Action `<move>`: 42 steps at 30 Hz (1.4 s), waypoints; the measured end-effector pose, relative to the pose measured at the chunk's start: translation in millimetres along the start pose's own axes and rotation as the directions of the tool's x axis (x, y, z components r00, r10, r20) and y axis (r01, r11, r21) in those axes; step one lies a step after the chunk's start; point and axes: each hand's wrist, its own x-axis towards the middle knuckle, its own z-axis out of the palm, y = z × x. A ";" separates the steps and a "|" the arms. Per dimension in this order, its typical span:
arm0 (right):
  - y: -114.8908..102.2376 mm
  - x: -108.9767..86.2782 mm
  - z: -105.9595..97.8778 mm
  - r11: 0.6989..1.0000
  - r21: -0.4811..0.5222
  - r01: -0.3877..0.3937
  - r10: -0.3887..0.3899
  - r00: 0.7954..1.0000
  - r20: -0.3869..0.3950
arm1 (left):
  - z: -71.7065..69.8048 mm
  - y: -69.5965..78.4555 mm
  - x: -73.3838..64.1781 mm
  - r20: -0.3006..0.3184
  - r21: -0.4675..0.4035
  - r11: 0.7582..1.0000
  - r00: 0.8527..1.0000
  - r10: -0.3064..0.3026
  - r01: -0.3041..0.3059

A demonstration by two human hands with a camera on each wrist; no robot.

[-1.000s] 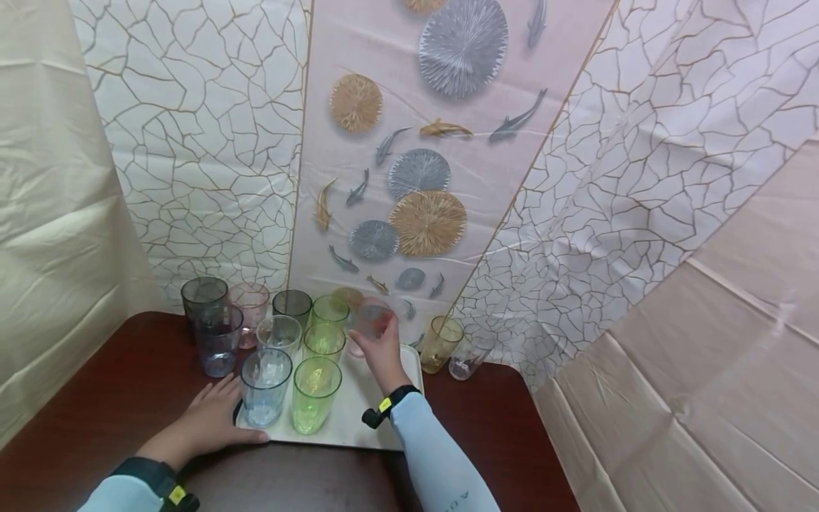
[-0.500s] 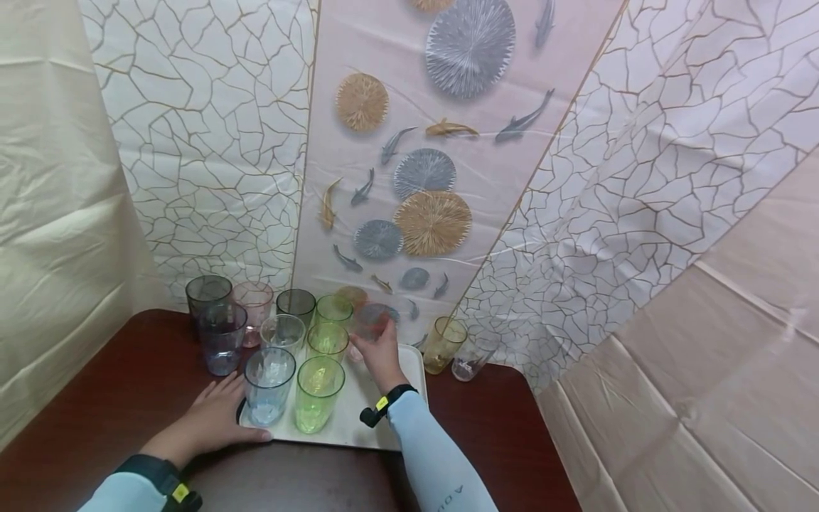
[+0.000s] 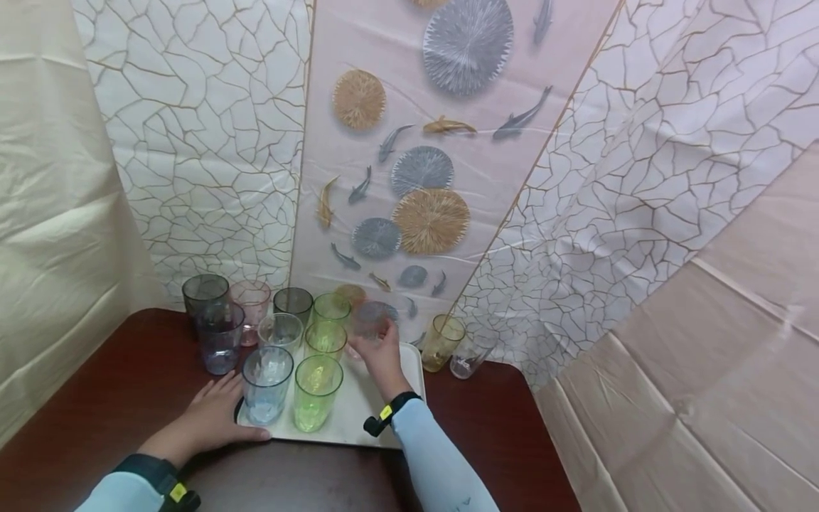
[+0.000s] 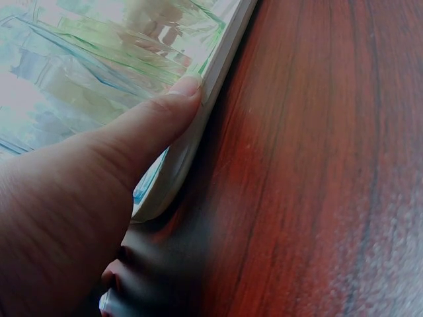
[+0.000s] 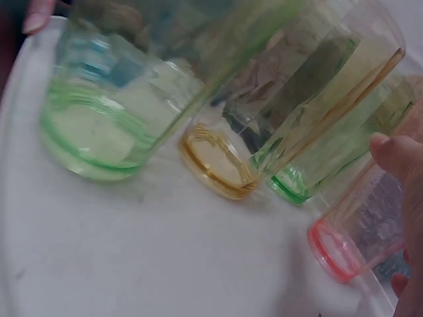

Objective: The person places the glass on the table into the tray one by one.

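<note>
My right hand [image 3: 380,359] holds a pink tumbler [image 3: 371,320] with thumb and fingers near the back right of the white tray [image 3: 365,419]. In the right wrist view the tumbler's pink base [image 5: 334,254] is low, close over the tray, with a green tumbler [image 5: 291,185], a yellow one [image 5: 218,162] and a larger green one [image 5: 99,132] lined up beside it. My left hand [image 3: 207,416] rests at the tray's front left corner, fingers stretched along the side, thumb [image 4: 165,115] along the front rim. Just beside it stands a blue tumbler [image 3: 265,387].
Left of the tray stand a grey tumbler [image 3: 203,293], a purple-blue one [image 3: 220,345] and a pink one [image 3: 249,302]. Right of it are a yellow tumbler [image 3: 443,345] and a clear one [image 3: 470,359]. A patterned cloth [image 3: 422,163] hangs behind the table.
The pink tumbler in my right hand has shifted slightly left towards the row of green and yellow tumblers. My left hand stays at the tray corner.
</note>
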 end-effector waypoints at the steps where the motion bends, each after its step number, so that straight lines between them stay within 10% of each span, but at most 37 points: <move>1: 0.1 -4.7 -5.1 1.000 -0.019 -0.001 0.001 1.000 -0.009 | 0.5 0.2 0.2 0.001 0.000 1.000 1.000 0.000 0.000; 10: 18.4 -32.2 -78.0 0.999 -0.027 0.042 -0.048 0.969 -0.242 | 1.3 -0.1 0.1 -0.005 -0.001 1.000 1.000 -0.010 0.010; 20: 62.8 -18.6 -176.7 0.999 -0.046 -0.005 -0.021 0.837 -0.547 | -2.7 0.8 -1.1 0.010 -0.004 1.000 1.000 -0.014 0.014; 30: 85.6 16.9 -223.8 0.988 -0.029 -0.150 0.141 0.966 -0.219 | -3.2 3.0 -2.7 0.003 -0.005 1.000 1.000 0.003 -0.003; 42: 88.6 13.3 -225.1 0.992 0.014 -0.123 0.123 0.959 -0.254 | 0.5 -0.5 0.6 0.009 0.001 1.000 1.000 -0.013 0.013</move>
